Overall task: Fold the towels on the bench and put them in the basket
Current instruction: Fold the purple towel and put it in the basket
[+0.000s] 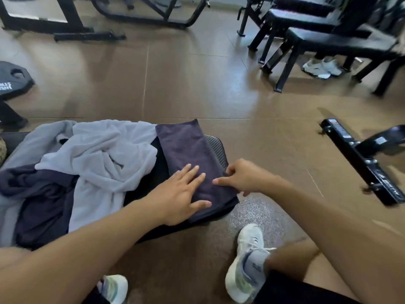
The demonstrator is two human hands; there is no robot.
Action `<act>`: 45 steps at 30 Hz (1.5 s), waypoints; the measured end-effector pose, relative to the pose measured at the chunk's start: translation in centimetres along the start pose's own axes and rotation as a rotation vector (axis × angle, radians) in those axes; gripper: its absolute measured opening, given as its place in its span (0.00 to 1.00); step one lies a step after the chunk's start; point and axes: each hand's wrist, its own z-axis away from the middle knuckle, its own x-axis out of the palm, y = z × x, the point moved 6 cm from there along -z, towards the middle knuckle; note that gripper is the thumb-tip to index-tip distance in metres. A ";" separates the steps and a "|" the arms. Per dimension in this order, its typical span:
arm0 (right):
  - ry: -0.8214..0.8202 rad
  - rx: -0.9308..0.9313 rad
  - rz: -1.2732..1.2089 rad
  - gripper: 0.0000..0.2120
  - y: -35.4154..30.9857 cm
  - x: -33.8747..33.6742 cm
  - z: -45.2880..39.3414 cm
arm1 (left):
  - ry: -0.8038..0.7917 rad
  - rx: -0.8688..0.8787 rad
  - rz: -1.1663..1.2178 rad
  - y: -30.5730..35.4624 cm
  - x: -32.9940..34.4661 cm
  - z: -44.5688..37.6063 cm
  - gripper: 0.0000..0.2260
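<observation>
Dark towel (192, 159): lies as a long folded strip on the right end of the surface (215, 145), ready for a further fold.
Left hand (182, 191): grip released, flat on the dark towel, pinning it.
Right hand (243, 176): grip pinching the dark towel's right edge, likely to square it.
Unfolded towels (98, 159): heaped left of the dark towel.
Basket: not in view.

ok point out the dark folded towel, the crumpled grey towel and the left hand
dark folded towel (186, 145), head view, flat upper part
crumpled grey towel (105, 159), head view, middle of the heap
left hand (182, 191), head view, back of hand
</observation>
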 end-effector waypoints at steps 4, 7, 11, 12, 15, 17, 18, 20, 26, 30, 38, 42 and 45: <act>-0.109 0.037 -0.155 0.25 1.9 1.6 1.2 | -0.025 -0.034 -0.021 0.0 0.0 -0.4 0.37; -0.147 0.023 -0.202 0.20 2.4 1.7 0.6 | -0.018 -0.072 -0.014 0.2 -0.8 -0.7 0.39; -0.173 -0.044 -0.357 0.20 2.5 0.7 0.5 | -0.032 -0.058 0.092 1.7 -1.2 -1.0 0.48; -0.192 -0.078 -0.426 0.20 2.3 0.6 0.8 | -0.018 -0.051 0.108 2.2 -1.2 -1.0 0.49; -0.232 -0.156 -0.632 0.21 1.6 0.3 1.4 | 0.073 -0.087 0.202 2.9 -1.3 -1.0 0.41; -0.204 -0.207 -0.700 0.15 1.2 -0.3 1.5 | 0.180 -0.106 0.297 2.5 -1.5 -1.3 0.26; -0.166 -0.237 -0.678 0.12 1.2 -0.6 1.3 | 0.225 -0.109 0.321 2.4 -1.6 -1.4 0.19; -0.058 -0.275 -0.513 0.07 1.8 -0.8 0.9 | 0.280 -0.121 0.356 2.1 -1.9 -1.7 0.10; 0.013 -0.085 -0.127 0.11 4.5 0.5 1.1 | 0.270 -0.137 0.421 1.8 -1.3 -1.7 0.11; 0.072 -0.046 0.010 0.13 4.4 1.1 1.2 | 0.237 -0.117 0.395 1.9 -0.7 -1.7 0.14; 0.027 -0.042 -0.050 0.08 4.4 1.0 1.4 | 0.202 -0.124 0.334 2.2 -0.8 -1.6 0.25; 0.056 -0.030 0.005 0.07 5.0 0.1 1.9 | 0.184 -0.119 0.269 2.5 -0.6 -1.6 0.36; 0.049 -0.031 0.013 0.07 5.5 -0.1 2.1 | 0.132 -0.101 0.139 2.7 0.1 -1.8 0.41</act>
